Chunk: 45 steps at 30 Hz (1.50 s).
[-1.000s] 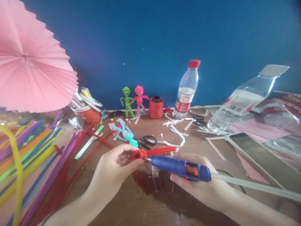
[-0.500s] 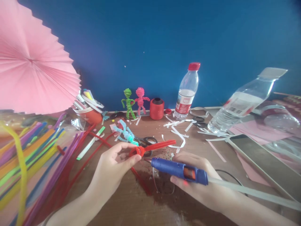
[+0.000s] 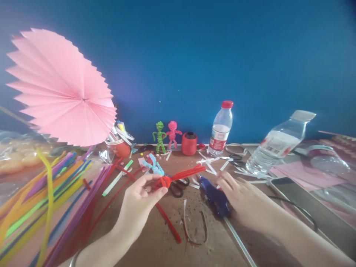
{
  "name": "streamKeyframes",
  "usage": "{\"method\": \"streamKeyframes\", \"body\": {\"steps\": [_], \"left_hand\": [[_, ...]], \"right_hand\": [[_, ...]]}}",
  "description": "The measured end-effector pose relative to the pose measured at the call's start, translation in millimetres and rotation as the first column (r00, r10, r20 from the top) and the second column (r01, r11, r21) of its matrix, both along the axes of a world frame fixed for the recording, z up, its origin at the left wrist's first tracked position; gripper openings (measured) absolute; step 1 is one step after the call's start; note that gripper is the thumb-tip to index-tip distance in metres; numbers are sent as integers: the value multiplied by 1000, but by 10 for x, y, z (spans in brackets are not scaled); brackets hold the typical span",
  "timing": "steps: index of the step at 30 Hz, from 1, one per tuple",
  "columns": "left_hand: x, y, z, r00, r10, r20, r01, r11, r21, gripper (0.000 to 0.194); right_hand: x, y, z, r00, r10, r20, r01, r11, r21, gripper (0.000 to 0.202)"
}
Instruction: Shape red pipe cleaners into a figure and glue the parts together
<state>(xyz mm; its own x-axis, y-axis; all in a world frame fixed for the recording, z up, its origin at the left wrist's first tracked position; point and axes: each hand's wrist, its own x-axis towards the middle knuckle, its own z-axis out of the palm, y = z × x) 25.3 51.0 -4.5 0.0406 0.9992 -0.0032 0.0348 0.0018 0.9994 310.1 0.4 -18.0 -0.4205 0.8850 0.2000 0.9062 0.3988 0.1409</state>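
My left hand [image 3: 141,194] pinches a red pipe cleaner [image 3: 191,171] between thumb and fingers; one end is wound into a small ring, and doubled strands stick out to the right. To the right, my right hand [image 3: 235,191] is closed at the side of a blue hot glue gun [image 3: 214,196]. The gun's nozzle points up and away, and a clear glue stick [image 3: 239,241] trails from its back. Its handle is hidden by the hand, and both are slightly blurred. Behind the left fingers lie a light-blue pipe-cleaner figure [image 3: 154,165] and black-handled scissors [image 3: 178,189].
Many coloured pipe cleaners [image 3: 55,193] cover the left side, below a pink paper fan [image 3: 69,89]. Green [image 3: 159,138] and pink [image 3: 172,135] figures stand by a red spool [image 3: 189,144]. Bottles [image 3: 220,129], paper strips [image 3: 211,161] and a phone [image 3: 306,207] are to the right.
My right hand has turned the glue gun away from the red pipe cleaner and moved it right and lower toward the table. My left hand keeps its pinch. The view has tilted upward.
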Motion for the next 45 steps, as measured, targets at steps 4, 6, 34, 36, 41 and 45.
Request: {"method": "streamKeyframes", "body": {"steps": [4,6,34,36,41,45], "left_hand": [[41,-72,87,995,-31,-99,33,999,19,23],[58,-107,94,992,-92,-81,95,995,29,21],[169,-443,148,917,-397,-25,393,914,-104,18],[161,-450,133,911,-411,-35,406,909,-96,18],[164,-464,154,886,-457,-79,454,890,-50,13],[183,-468,187,889,-449,-95,443,893,-74,13]], "right_hand": [[-49,-16,187,982,40,-187,-33,999,38,43],[-152,-67,333,937,77,-342,-34,991,131,28],[-879,-386,253,912,120,-392,-70,988,140,20],[-873,-389,246,914,126,-385,-71,985,155,22],[-871,-394,232,917,135,-376,-73,982,172,22],[-872,-400,221,916,145,-375,-83,981,176,22]]}}
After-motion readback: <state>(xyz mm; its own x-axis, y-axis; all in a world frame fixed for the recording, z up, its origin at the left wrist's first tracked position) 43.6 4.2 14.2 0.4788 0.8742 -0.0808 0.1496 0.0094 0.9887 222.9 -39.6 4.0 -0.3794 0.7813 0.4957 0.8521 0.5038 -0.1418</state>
